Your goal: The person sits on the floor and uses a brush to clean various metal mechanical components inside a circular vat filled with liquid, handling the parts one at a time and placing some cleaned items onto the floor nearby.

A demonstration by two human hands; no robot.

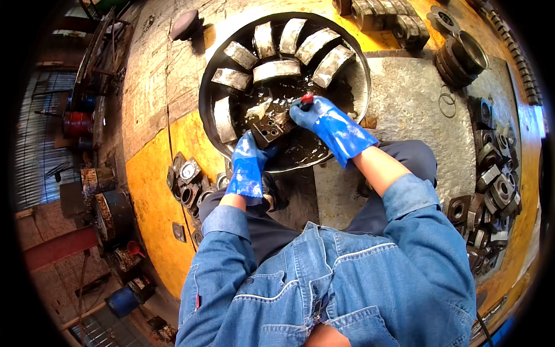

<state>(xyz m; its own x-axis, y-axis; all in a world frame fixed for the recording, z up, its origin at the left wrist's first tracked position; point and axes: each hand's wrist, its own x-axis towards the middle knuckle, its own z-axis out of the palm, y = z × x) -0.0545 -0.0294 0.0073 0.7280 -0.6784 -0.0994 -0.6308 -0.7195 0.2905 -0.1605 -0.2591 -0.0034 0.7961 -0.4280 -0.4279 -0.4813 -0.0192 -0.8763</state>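
A wide round pan of dark liquid lies in front of me. In a blue rubber glove, my left hand is closed on the near left edge of a dark metal block with several round holes, over the liquid. My right hand, gloved alike, is closed around the red-ended handle of a tool. Its working end meets the block's right side and is too small to make out. Curved silvery metal segments stand along the pan's far and left sides, wet-looking.
Metal blocks with round bores lie heaped at the right and beside my left leg. A stack of rings and a row of dark metal parts stand at the far right. A rounded brown object sits at the far left.
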